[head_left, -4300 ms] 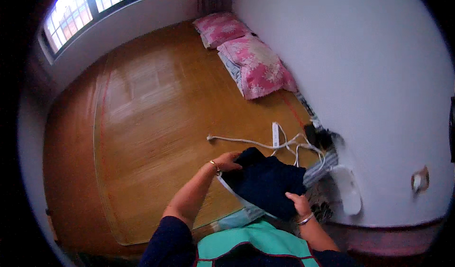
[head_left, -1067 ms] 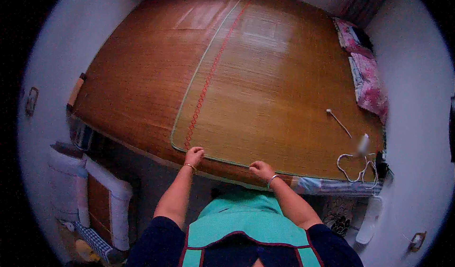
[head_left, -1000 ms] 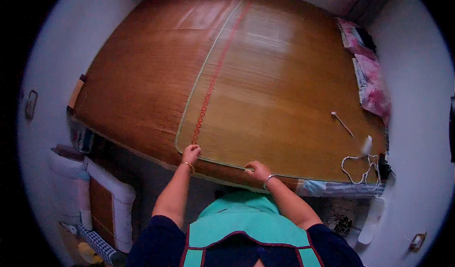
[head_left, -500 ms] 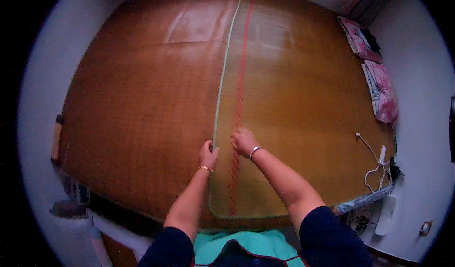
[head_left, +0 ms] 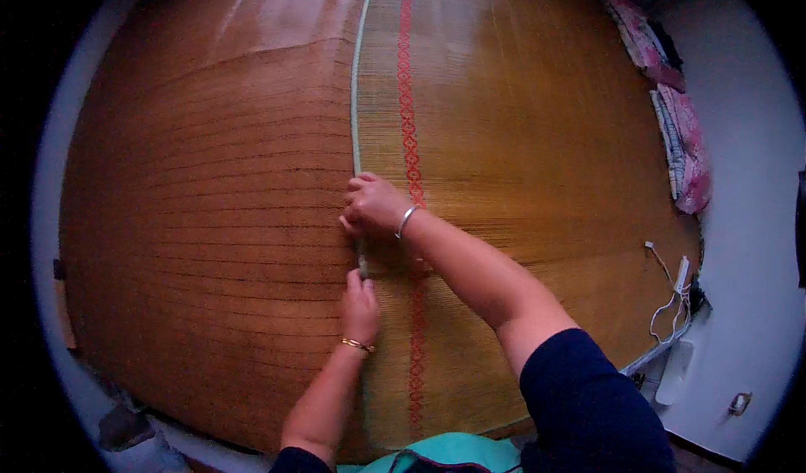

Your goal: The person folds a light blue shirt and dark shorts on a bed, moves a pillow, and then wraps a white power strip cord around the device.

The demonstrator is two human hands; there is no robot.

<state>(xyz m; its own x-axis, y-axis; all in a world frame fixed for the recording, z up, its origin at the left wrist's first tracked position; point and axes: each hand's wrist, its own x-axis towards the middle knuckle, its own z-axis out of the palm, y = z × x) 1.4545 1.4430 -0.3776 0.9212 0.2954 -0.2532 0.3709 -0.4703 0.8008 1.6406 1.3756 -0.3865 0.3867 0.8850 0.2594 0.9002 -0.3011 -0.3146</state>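
A wide bed is covered by a brown slatted bamboo mat [head_left: 201,221] on the left and a finer woven straw mat [head_left: 537,162] on the right. The straw mat has a pale green bound edge [head_left: 356,112] and a red patterned stripe [head_left: 408,95] beside it. My right hand [head_left: 374,204] pinches that green edge near the middle of the bed. My left hand [head_left: 359,305] grips the same edge just below it, closer to me. Both wrists wear bangles.
Two pink floral pillows [head_left: 672,120] lie along the bed's right side by the white wall. A white cable with a plug block [head_left: 676,292] rests at the bed's right corner. A dark object [head_left: 122,427] sits on the floor at lower left.
I have leaned further over the bed. Both hands moved from the mat's near edge up along the green seam toward the middle, and now pinch it close together.
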